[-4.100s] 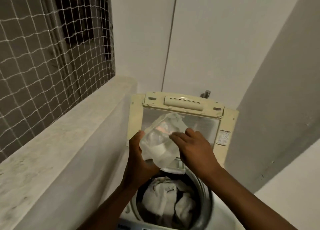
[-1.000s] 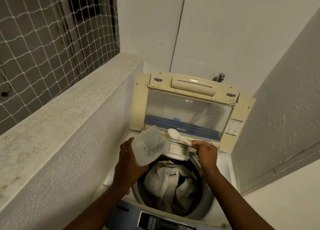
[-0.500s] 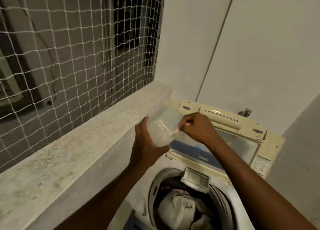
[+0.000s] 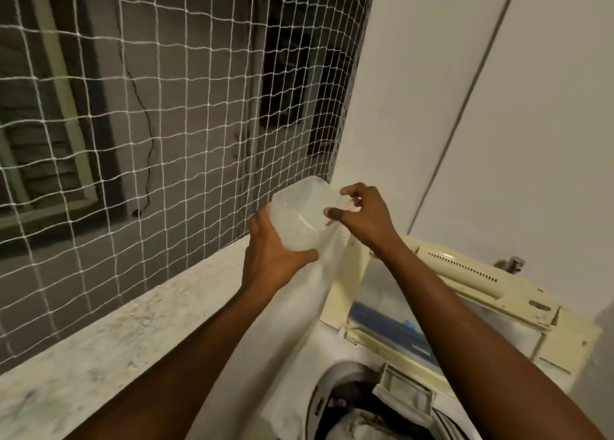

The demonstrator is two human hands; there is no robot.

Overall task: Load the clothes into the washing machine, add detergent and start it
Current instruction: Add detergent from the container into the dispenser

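A white net [image 4: 139, 114] covers the opening on the left, above a pale stone ledge [image 4: 109, 340]. Over the ledge's far end, the left hand [image 4: 272, 253] cups a clear plastic jar [image 4: 300, 214] from below, gripping it. The right hand [image 4: 362, 217] pinches at the jar's rim, fingers curled; what it holds is blurred. Below right stands the washing machine [image 4: 332, 373], lid [image 4: 465, 293] raised, clothes [image 4: 358, 423] in the drum. No writing is legible.

No text or label can be read.
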